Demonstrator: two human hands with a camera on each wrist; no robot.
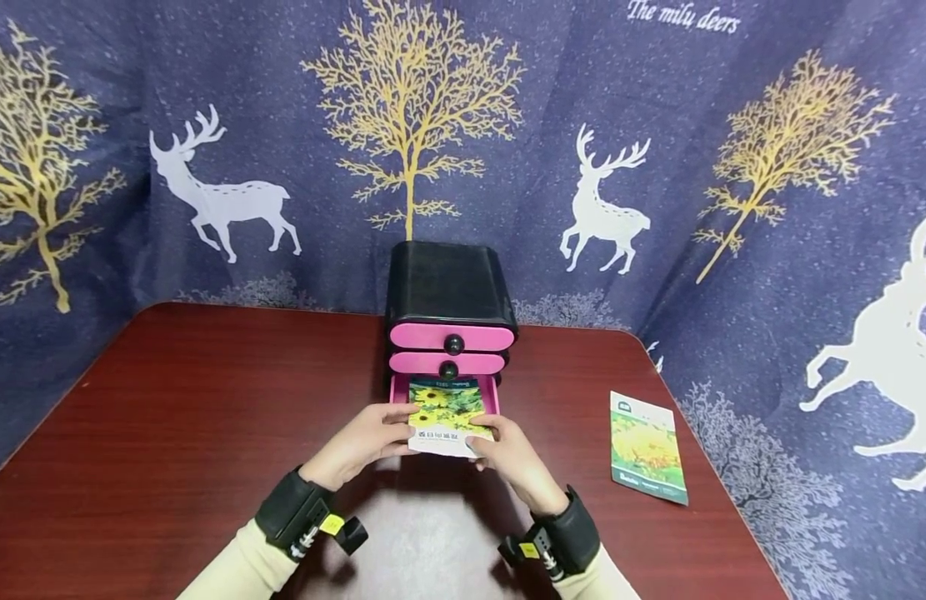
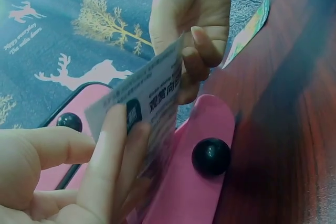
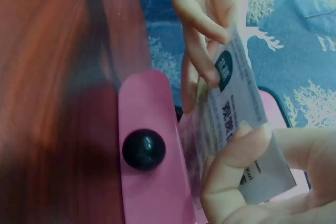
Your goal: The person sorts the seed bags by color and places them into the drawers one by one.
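Note:
A seed packet (image 1: 447, 412) with yellow flowers and a white band at its near end is held over the pulled-out bottom drawer (image 1: 491, 393). My left hand (image 1: 367, 443) pinches its left edge between thumb and fingers. At the opposite edge, my right hand (image 1: 513, 460) grips the packet, its thumb on the printed side. Both wrist views show the packet tilted, its lower part going down behind the pink drawer front (image 3: 149, 198) with a black knob (image 2: 211, 157). From the head view the packet and hands cover that front.
The black drawer box (image 1: 449, 283) stands at the table's back, with two pink upper drawers (image 1: 417, 337) closed. A second seed packet (image 1: 646, 446) lies near the right edge of the red-brown table (image 1: 207, 417). A blue curtain (image 1: 342, 250) hangs behind.

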